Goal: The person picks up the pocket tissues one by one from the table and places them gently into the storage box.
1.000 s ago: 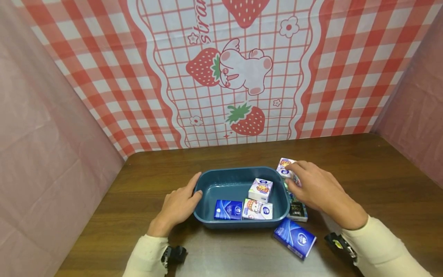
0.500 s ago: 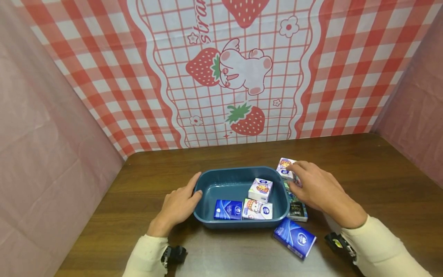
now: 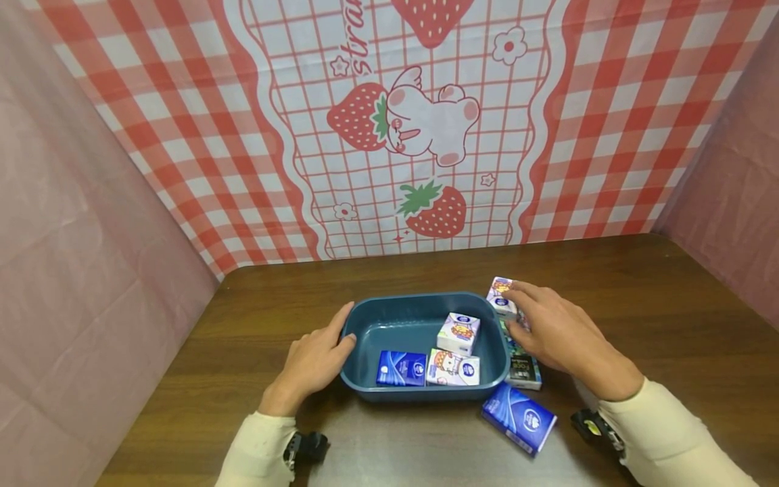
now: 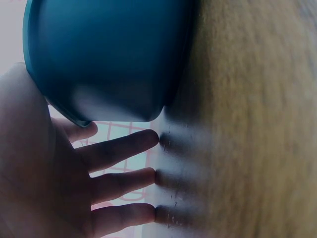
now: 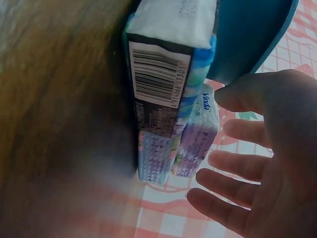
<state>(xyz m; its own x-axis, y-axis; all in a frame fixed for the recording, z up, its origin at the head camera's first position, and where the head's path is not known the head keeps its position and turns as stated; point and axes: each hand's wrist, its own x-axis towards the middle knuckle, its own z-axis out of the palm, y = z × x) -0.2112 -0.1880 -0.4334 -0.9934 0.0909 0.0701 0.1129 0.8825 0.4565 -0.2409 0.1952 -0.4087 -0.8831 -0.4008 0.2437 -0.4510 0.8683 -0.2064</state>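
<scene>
Near the boxy white-and-purple tissue pack (image 3: 500,291), right hand (image 3: 556,331) spread loose; left hand (image 3: 315,362) spread too. Pack's probably light, squishy: pinch its sides.

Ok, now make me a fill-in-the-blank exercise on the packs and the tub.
1. The tub holds ____ packs.
2. The loose pack lowest in the head view is mainly ____.
3. The left hand is at the tub's ____ end in the head view.
4. On the dark pack, the striped block in the right wrist view is a ____.

Missing words: three; blue; left; barcode.
</scene>
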